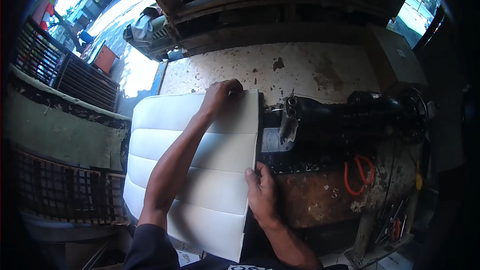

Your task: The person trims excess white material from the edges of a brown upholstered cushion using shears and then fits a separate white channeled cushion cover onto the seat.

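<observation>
A white padded panel with stitched channels [220, 152], like a seat cover, lies across the left part of the table in front of me. My left hand [220, 99] reaches over it, with curled fingers closed at its far edge near the far right corner. At the panel's right edge my right hand [262, 190] pinches the border, thumb on top and fingers partly hidden underneath. Just right of that edge stands a black sewing machine [340, 120], its needle end close to the panel.
Orange-handled scissors [367, 182] rest on the worn table [305, 195] before the machine. A box [397, 60] stands at the back right. Several tools [395, 225] sit in a low holder at the lower right. A wooden slatted fence [87, 82] is at the left.
</observation>
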`<act>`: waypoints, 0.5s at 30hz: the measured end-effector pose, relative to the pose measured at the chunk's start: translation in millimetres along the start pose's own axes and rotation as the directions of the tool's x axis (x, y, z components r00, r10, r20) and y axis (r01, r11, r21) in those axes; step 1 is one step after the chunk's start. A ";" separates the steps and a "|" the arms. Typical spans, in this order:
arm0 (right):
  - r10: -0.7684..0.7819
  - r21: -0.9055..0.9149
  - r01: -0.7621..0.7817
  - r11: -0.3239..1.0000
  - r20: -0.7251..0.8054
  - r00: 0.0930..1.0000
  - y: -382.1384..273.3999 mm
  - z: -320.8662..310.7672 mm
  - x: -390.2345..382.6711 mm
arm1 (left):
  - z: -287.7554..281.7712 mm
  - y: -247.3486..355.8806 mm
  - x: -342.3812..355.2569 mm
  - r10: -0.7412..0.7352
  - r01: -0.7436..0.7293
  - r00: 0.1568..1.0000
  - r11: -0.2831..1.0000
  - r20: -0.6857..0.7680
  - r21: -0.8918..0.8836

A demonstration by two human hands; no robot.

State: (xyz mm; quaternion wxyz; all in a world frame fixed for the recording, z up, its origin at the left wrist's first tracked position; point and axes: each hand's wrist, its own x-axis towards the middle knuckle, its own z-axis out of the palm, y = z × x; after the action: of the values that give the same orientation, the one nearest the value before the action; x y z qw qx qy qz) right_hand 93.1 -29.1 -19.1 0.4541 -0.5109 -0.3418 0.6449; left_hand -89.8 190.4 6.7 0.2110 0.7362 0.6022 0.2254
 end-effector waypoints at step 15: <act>-0.028 0.000 0.028 1.000 -0.006 1.000 -6.3 0.2 2.4 | 20.7 5.4 0.4 -0.062 0.080 0.993 0.978 -0.099 0.191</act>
State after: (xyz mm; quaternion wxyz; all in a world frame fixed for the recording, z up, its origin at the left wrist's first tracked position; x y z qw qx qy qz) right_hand 94.2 -24.6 -14.3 0.4643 -0.5079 -0.3474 0.6369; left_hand -73.4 189.0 -6.9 0.1180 0.7199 0.6566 0.1916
